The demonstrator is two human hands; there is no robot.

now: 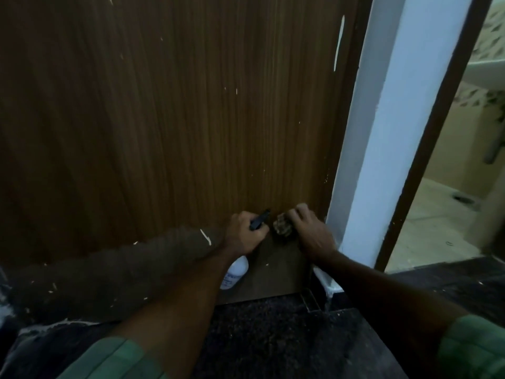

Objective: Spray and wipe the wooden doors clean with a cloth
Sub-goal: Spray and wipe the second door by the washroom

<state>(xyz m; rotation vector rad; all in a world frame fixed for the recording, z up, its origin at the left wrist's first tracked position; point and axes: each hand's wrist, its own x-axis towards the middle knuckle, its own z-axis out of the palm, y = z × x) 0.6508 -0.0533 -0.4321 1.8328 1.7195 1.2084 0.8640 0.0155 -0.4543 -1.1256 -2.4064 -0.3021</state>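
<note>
A brown wooden door [169, 127] with white flecks and scratches fills most of the head view. Low on it, my left hand [243, 233] grips a white spray bottle [237, 270] by its black trigger head, whose nozzle lies close to the wood. Just to the right, my right hand [308, 231] holds a bunched, dark patterned cloth [282, 227] against the door near its right edge. Both hands sit a little above the door's bottom edge.
A white door frame post [379, 127] stands right of the door. Beyond it an open doorway shows a pale tiled floor [434, 214] and part of a white basin [489, 72]. Dark speckled floor [273, 337] lies below.
</note>
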